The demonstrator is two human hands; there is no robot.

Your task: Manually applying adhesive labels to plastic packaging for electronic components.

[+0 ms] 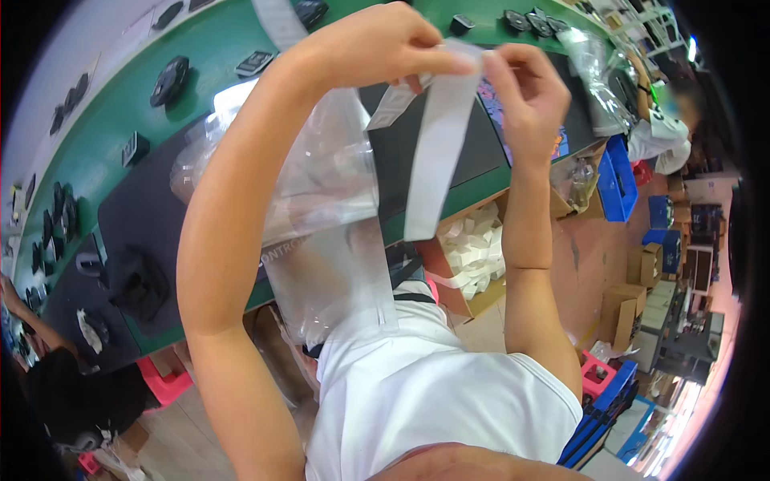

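A long white label strip (439, 152) hangs in front of me above the dark mat, its lower end free over the table edge. My left hand (381, 48) is closed in a pinch on its upper part, and a shorter curled piece (393, 104) dangles below those fingers. My right hand (529, 100) is closed too, fingertips pinched at the strip's upper right edge; motion blurs the exact contact. Behind my left forearm lie clear plastic bags (341, 148). A frosted bag (329, 268) with printing hangs over the table edge against my white shirt.
Black devices (170, 82) stand along the green table (212, 52). Below its edge, a cardboard box (449, 280) holds many white strips. A blue bin (618, 180) is at the right. Other people sit at far right (666, 132) and lower left (64, 393).
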